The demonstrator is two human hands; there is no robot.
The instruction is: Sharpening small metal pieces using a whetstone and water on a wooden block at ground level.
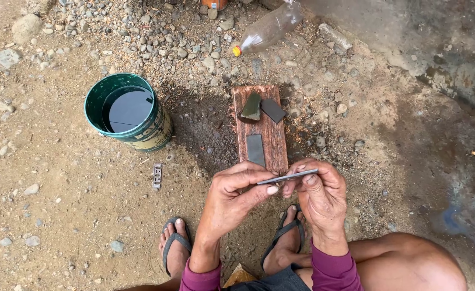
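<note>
My right hand [321, 191] pinches a thin grey metal blade [288, 177] held flat just above my feet. The fingers of my left hand [237, 188] close around the blade's near end, thumb pressing its edge. Right beyond the hands lies a reddish wooden board [272, 137] on the dirt. On it rest a dark flat stone [255, 150] at the near end, a greenish stone [251, 106] and a dark grey stone [273, 110] at the far end.
A green bucket [156, 132] with dark water stands to the left of the board. A small metal piece [157, 175] lies on the dirt near it. A plastic bottle [267, 29] lies among pebbles at the top. My sandalled feet [175, 245] are below the hands.
</note>
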